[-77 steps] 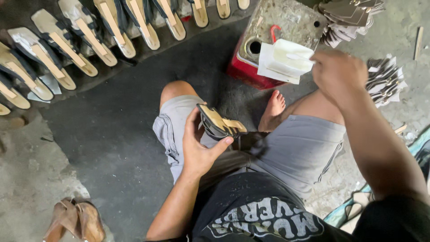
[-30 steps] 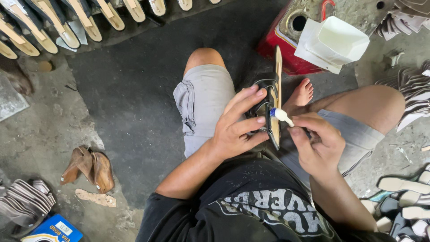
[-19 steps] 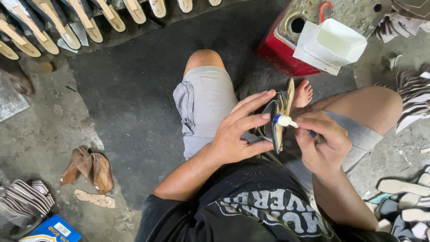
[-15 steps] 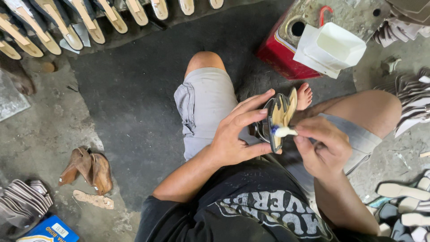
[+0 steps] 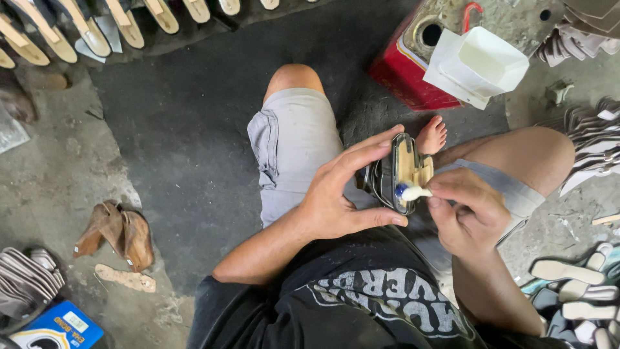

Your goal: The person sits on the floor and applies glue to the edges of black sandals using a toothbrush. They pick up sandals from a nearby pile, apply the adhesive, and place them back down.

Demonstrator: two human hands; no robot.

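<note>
As the person sat on the floor with the shoe sole (image 5: pixel 402 173) held over the lap, the head view showed the left hand (image 5: pixel 342 194) cupping that dark-rimmed, tan-faced sole from its left, fingers (image 5: pixel 371 152) spread and curled along its edge, thumb pressed at its lower end. Just right of the sole, the right hand (image 5: pixel 468 213) pinched a small white-tipped brush (image 5: pixel 411 190), fingers closed narrowly on its handle, the tip touching the sole's lower inner face. Above and right of the sole stood a red can (image 5: pixel 413 71) with a white folded container (image 5: pixel 481 61) resting on it. Far above and left of the sole lay a row of tan soles (image 5: pixel 90 29) on the dark mat; well left of it sat a brown pair of sandals (image 5: pixel 119 232); to its right were stacked strap pieces (image 5: pixel 594 142).

Judging by the tip's place, coating looked partly done: the brush sat near one end, with most of the tan face seemingly left; whether glue already covered it could not be told.

Compared with half a second earlier, the sole had turned flatter toward the camera, the brush had dropped lower on it, and the left fingers had closed in more.
</note>
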